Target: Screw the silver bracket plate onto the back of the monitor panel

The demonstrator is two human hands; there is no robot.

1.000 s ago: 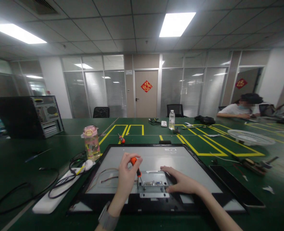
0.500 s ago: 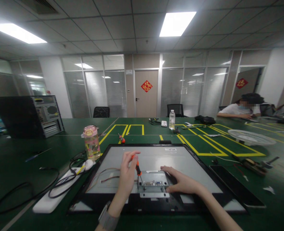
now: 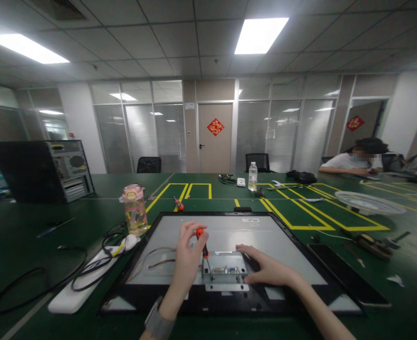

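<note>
A black-framed display panel [image 3: 152, 278] lies flat before me, its grey back facing up. On its near half sits a metal bracket [image 3: 226, 259] with a row of connector ports along the front. My left hand [image 3: 190, 245] grips an orange and black screwdriver [image 3: 204, 250], which stands almost upright with its tip at the bracket's left side; the exact contact point is too small to make out. My right hand [image 3: 265, 267] rests on the bracket's right side, thumb and fingers spread apart. Thin wires [image 3: 161, 263] run over the panel's left part.
At left are a white power strip [image 3: 84, 283], black cables, a pink-lidded bottle [image 3: 134, 210] and an open computer case [image 3: 42, 170]. A black phone-like slab [image 3: 348, 274] and a multimeter-like device [image 3: 373, 244] lie at right. Another person [image 3: 357, 158] sits at far right.
The fingers of my left hand have shifted on the screwdriver handle, so more of its orange top shows. My right hand and the panel stay in place.
</note>
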